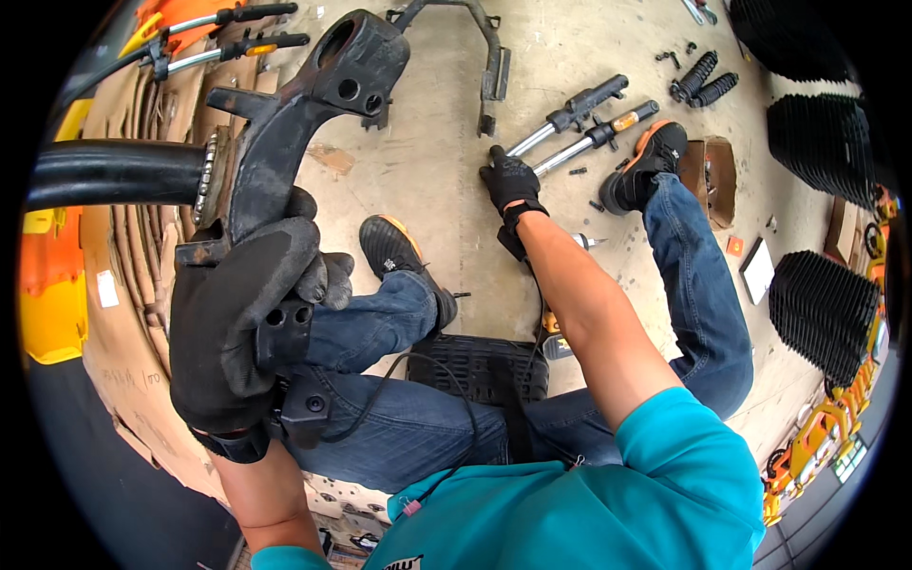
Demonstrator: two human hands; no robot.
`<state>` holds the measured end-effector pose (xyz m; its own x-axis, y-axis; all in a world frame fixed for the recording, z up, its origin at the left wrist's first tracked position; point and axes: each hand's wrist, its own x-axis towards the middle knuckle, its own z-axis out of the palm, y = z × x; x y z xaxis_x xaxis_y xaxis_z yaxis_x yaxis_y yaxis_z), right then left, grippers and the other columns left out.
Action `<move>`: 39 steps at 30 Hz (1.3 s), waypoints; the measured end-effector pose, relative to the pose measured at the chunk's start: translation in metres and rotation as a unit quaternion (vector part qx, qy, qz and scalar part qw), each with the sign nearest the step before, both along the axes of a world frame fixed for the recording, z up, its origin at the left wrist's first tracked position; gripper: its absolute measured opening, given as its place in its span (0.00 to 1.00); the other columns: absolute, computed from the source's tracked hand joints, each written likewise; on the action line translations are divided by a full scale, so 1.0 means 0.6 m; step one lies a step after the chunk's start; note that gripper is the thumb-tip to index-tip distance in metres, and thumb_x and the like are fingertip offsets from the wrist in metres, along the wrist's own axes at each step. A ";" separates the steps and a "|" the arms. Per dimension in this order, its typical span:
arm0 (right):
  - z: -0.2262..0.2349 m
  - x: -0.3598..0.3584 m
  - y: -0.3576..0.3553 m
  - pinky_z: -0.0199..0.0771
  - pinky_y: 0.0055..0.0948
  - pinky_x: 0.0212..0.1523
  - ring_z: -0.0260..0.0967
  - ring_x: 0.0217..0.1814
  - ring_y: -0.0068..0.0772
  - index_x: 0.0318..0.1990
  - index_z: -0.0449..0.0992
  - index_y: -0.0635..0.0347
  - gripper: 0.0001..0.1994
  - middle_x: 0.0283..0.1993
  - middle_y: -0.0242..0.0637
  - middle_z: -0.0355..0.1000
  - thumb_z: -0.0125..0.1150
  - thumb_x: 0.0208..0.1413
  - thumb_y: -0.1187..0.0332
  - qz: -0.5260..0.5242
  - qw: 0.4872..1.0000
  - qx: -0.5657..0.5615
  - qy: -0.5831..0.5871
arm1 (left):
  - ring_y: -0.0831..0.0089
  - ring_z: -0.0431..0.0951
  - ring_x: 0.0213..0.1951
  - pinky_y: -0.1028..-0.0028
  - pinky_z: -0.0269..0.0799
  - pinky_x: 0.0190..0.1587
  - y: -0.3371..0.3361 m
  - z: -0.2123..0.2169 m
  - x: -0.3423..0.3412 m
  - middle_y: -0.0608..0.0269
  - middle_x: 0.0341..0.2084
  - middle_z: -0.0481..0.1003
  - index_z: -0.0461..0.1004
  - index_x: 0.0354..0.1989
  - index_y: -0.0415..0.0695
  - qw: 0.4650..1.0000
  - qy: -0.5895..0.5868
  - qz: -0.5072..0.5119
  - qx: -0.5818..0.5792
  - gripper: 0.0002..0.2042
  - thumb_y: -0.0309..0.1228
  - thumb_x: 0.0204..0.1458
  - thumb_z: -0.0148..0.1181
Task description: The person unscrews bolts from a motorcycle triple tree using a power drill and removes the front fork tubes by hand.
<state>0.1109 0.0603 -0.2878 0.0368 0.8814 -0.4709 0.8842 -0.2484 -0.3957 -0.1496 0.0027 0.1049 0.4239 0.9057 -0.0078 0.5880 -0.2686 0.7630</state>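
My left hand [242, 294], in a black glove, is wrapped round a black metal frame part [275, 157] and holds it up at the left. A ring of bearing balls [211, 176] shows where a thick black tube [119, 175] meets this part. My right hand [511, 180], also gloved, is closed over the near ends of a pair of fork legs on the floor. Those legs have chrome tubes [560, 155] and black ends [596, 98]; one carries an orange reflector. My right fingertips are partly hidden.
Two black shock absorbers [705, 81] and loose bolts lie at the far right. An open cardboard box [711, 180] stands beside my right shoe. Stacked black ribbed parts [822, 147] line the right edge. Flattened cardboard [123, 285] and another fork pair [228, 47] are at the left.
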 end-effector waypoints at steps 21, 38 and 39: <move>0.074 0.063 -0.051 0.71 0.28 0.24 0.67 0.22 0.27 0.46 0.72 0.62 0.13 0.25 0.35 0.68 0.59 0.52 0.72 -0.312 0.865 0.154 0.361 | 0.80 0.70 0.17 0.80 0.63 0.20 0.026 0.009 0.059 0.61 0.20 0.76 0.75 0.33 0.40 0.819 -0.405 0.189 -0.359 0.08 0.32 0.52 0.62; -0.039 0.087 -0.081 0.66 0.30 0.18 0.63 0.22 0.28 0.39 0.71 0.57 0.11 0.25 0.31 0.65 0.53 0.48 0.82 -0.344 0.831 0.108 0.423 | 0.79 0.72 0.17 0.80 0.64 0.19 0.022 -0.013 0.053 0.67 0.18 0.73 0.75 0.29 0.41 0.865 -0.351 0.195 -0.301 0.05 0.29 0.50 0.62; -0.053 0.095 -0.080 0.66 0.30 0.19 0.63 0.23 0.28 0.38 0.72 0.57 0.10 0.26 0.31 0.65 0.52 0.49 0.81 -0.356 0.789 0.094 0.492 | 0.78 0.73 0.18 0.80 0.64 0.19 0.023 -0.016 0.053 0.67 0.18 0.73 0.75 0.29 0.42 0.859 -0.371 0.182 -0.303 0.05 0.29 0.50 0.62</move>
